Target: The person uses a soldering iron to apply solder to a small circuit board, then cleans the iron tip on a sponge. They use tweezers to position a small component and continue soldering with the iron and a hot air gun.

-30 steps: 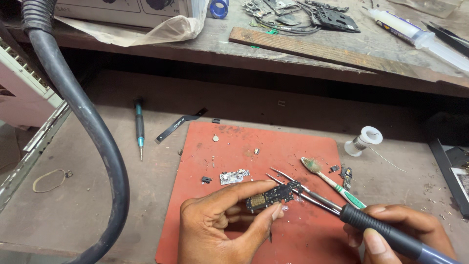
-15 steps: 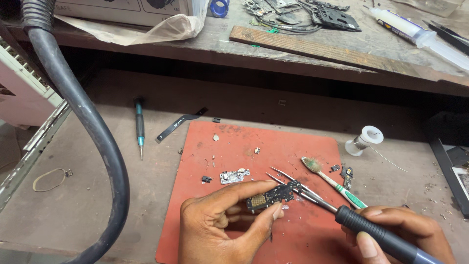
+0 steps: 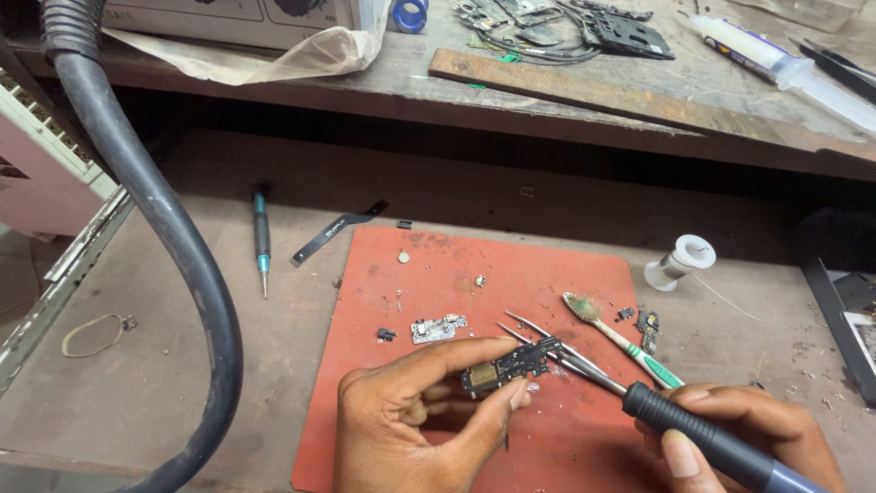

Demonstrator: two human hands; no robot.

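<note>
— While the left hand (image 3: 411, 424) pinches the small circuit board (image 3: 507, 365) between thumb and forefinger, where does that board sit?

— Above the near half of the red mat (image 3: 547, 274), toward the front edge of the bench (image 3: 182, 365). Its grip is closed on the board's two long edges, thumb below and forefinger across the top, and the board is tilted up a little at its right end.

— And the right hand (image 3: 748, 429)?

— At the front right corner, wrapped tightly round the dark handle of a soldering iron (image 3: 693, 434). The iron's thin metal tip reaches to the board's right end; I cannot tell whether it touches.

— What lies just beside them?

— A pair of tweezers (image 3: 538, 330) on the mat, its points just behind the board. A toothbrush (image 3: 620, 340) with a white and green handle lies across the mat's right edge, bristles dirty. A small silvery part (image 3: 438, 328) and a tiny black chip (image 3: 386, 334) rest on the mat left of the board.

— Further out?

— A white solder spool (image 3: 680, 263) stands off the mat's far right corner. A teal-handled screwdriver (image 3: 262, 237) and a black flex strip (image 3: 336, 232) lie on the bench left of the mat, and a rubber band (image 3: 91, 335) lies near the left edge. A thick black hose (image 3: 164, 228) curves down across the left side. On the raised shelf (image 3: 411, 82) behind are a wooden strip (image 3: 602, 91) and a syringe (image 3: 776, 59).
</note>
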